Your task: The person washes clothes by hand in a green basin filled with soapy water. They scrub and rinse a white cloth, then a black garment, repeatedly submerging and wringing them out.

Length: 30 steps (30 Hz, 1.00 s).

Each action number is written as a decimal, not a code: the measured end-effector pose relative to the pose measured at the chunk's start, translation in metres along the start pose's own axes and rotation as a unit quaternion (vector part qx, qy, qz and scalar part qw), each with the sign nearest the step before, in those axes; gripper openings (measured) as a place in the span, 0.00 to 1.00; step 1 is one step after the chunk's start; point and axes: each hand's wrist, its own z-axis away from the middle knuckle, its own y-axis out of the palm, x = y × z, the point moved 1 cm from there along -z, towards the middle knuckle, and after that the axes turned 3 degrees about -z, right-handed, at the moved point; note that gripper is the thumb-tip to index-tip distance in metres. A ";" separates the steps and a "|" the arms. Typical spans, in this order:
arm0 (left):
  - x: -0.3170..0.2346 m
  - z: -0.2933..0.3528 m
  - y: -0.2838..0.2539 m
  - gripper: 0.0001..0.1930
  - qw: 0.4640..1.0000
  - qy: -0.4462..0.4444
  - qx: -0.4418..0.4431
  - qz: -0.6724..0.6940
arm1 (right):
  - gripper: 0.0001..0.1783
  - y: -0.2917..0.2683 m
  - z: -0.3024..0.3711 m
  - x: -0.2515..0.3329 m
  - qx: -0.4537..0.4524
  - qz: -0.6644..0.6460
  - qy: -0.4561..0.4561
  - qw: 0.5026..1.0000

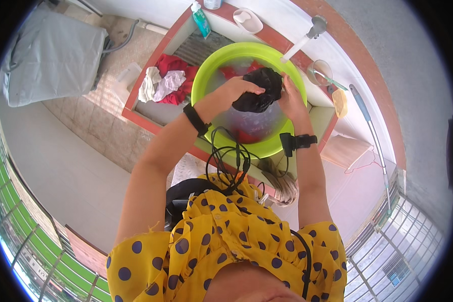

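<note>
A bunched black cloth (260, 90) is between my hands, above the lime-green basin (199, 89). My left hand (236, 90) grips its left side, thumb lying along the near face. On the opposite side my right hand (290, 99) closes against the cloth's edge, its fingers partly hidden. Cloudy water (249, 121) with suds fills the basin below. Red cloth (246, 136) shows in the water near the front, with more red at the back.
Left of the basin, a red garment (172, 93) and pale cloths (167, 84) lie on the tiled sink ledge. A tap (304, 40) reaches over the basin's back right. A green bottle (201, 20) stands behind. Black cables (230, 161) hang before me. A long-handled pole (370, 121) leans right.
</note>
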 end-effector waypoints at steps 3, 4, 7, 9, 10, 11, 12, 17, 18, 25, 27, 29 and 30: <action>-0.011 0.005 0.008 0.13 0.979 -0.039 0.027 0.197 | 0.37 -0.017 -0.002 -0.020 0.074 0.111 -0.077 0.988; -0.020 0.011 0.017 0.13 0.963 -0.037 0.063 0.259 | 0.38 -0.019 -0.003 -0.027 0.102 0.136 -0.104 0.980; -0.018 0.015 0.021 0.11 0.931 -0.058 0.108 0.343 | 0.42 -0.005 -0.006 -0.038 0.139 0.063 -0.150 0.977; -0.008 0.014 0.018 0.11 0.920 -0.093 0.106 0.366 | 0.45 0.016 -0.002 -0.026 0.126 -0.183 -0.092 0.971; -0.001 0.013 0.017 0.11 0.913 -0.118 0.102 0.377 | 0.46 0.026 0.002 -0.016 0.108 -0.336 -0.042 0.935; 0.006 0.012 0.018 0.11 0.905 -0.143 0.097 0.388 | 0.46 0.031 0.005 -0.011 0.147 -0.312 -0.049 0.937; 0.009 0.012 0.021 0.13 0.906 -0.166 0.067 0.384 | 0.45 0.034 0.007 -0.007 0.185 -0.286 -0.058 0.938; 0.017 0.021 0.023 0.16 0.928 -0.146 0.064 0.337 | 0.28 0.026 0.015 0.002 0.102 -0.154 -0.039 0.982; 0.011 0.027 0.029 0.18 0.943 -0.130 0.032 0.305 | 0.19 0.026 0.011 0.004 0.047 -0.162 -0.024 0.985; 0.001 0.032 0.031 0.29 0.988 -0.038 0.114 0.095 | 0.16 0.031 0.008 0.011 -0.038 -0.136 0.044 0.989; 0.006 0.027 0.033 0.32 0.996 -0.009 0.094 0.006 | 0.19 0.027 0.001 0.016 -0.051 -0.070 0.079 0.993; 0.013 0.019 0.035 0.40 0.988 0.000 -0.005 -0.152 | 0.25 0.026 -0.003 0.015 -0.071 -0.010 0.079 0.994; 0.016 0.015 0.036 0.41 0.973 0.020 -0.027 -0.227 | 0.25 0.026 -0.004 0.014 -0.082 0.017 0.076 0.994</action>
